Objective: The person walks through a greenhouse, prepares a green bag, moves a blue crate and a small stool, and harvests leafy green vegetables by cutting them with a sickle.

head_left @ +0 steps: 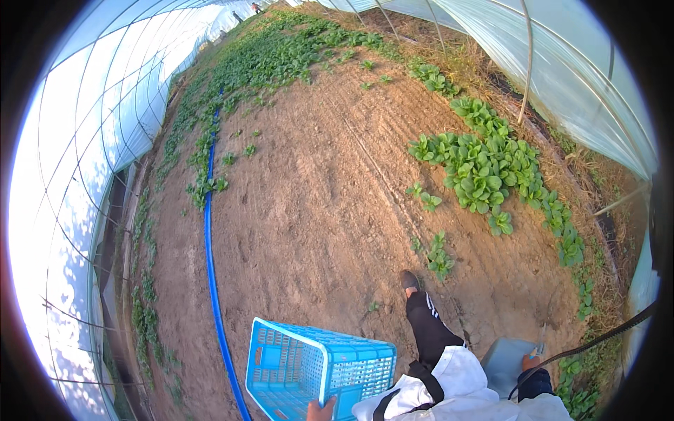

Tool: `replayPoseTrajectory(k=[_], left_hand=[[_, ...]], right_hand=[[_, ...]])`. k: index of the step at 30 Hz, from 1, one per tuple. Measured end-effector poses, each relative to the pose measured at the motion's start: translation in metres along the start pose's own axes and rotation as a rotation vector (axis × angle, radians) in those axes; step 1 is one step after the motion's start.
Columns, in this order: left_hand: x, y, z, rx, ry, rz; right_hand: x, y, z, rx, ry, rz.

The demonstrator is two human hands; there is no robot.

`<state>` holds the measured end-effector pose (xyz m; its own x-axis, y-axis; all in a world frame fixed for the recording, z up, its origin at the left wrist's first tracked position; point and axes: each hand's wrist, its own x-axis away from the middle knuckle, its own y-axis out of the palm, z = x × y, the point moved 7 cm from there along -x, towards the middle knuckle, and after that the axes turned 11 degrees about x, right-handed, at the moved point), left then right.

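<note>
My left hand (320, 410) grips the rim of a light-blue slatted plastic crate (358, 368), which is tilted at my left side low in the view. My right hand (531, 366), at the lower right, is closed around a small tool (540, 349) with a blue part, too small to name for sure; a pale grey-blue plastic item (502, 358) is beside it, partly hidden by my white top. My dark-trousered leg reaches forward over the bare soil (316, 210).
A blue hose (210, 259) runs lengthwise on the left. Leafy green plants (477, 182) grow at right and farther ahead (274, 49). Plastic tunnel walls with hoops (77, 231) line both sides. People (255, 10) are small in the far distance.
</note>
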<state>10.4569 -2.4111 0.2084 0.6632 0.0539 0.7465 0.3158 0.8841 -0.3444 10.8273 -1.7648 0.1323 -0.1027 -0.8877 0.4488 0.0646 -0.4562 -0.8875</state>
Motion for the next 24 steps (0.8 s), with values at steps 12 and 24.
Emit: replayPoseTrajectory(k=[12,24], left_hand=[[-0.087,-0.011,0.368,0.329,0.063,0.335],[-0.354,-0.056,0.583,0.505,0.095,0.311]], right_hand=[[-0.128,-0.116,-0.551,-0.335,-0.455,0.065],[-0.179,-0.201,-0.911,-0.450,-0.617,0.085]])
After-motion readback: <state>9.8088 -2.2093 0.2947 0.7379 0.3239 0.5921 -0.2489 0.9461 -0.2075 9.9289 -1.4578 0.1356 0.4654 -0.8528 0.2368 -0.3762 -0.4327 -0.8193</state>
